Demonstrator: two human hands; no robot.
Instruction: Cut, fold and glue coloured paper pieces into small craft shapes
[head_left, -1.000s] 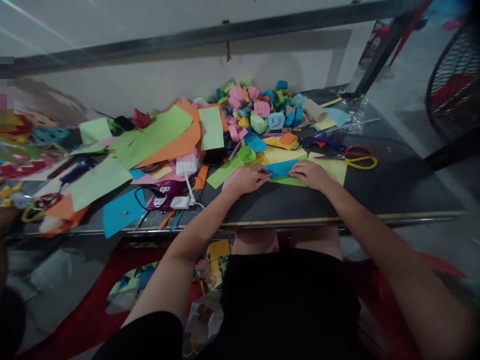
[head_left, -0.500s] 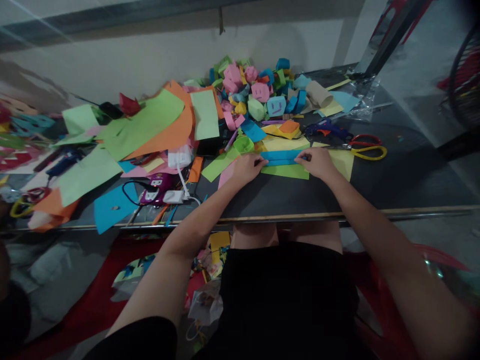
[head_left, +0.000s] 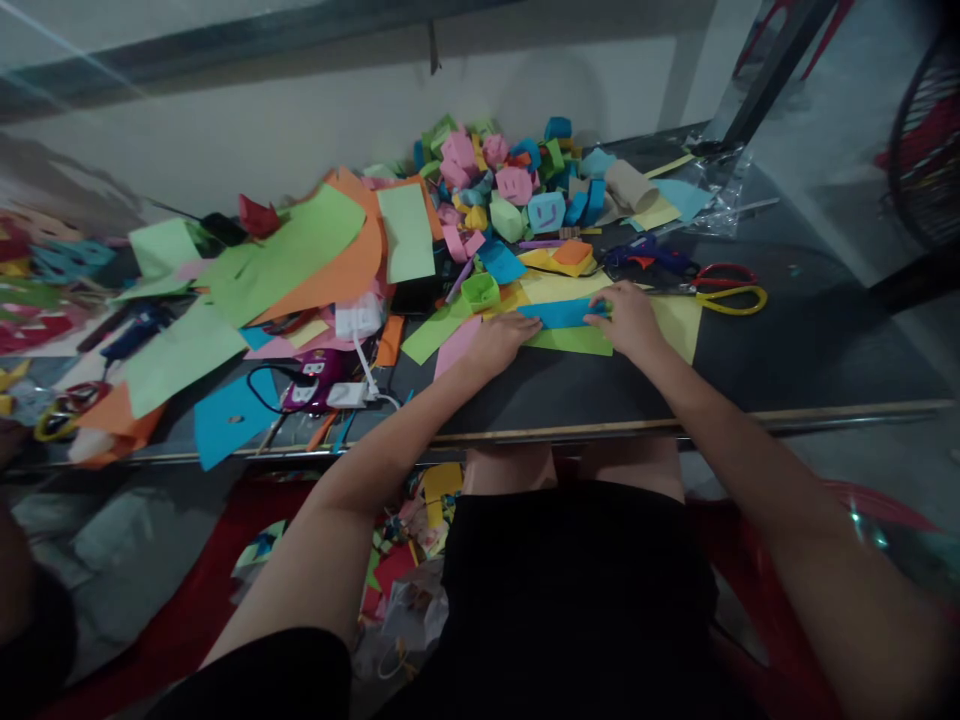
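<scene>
A folded blue paper strip lies across green and yellow sheets on the dark table. My left hand rests on its left end, fingers stretched and pressed flat; the thumb is hidden. At the other end, my right hand pinches the strip between thumb and fingers. Under the strip shows a green sheet. A small green folded paper box stands just beyond my left hand. To the right of my right hand are scissors with red and yellow handles.
Folded paper pieces are heaped against the wall. A blue glue gun lies behind the scissors. Large coloured sheets cover the left side, near a purple power strip with cords. A person's arm shows at far left.
The visible crease along the blue strip is gone, and its surface now looks smooth. My left fingers have flattened onto its left end. My right hand still pinches the right end.
</scene>
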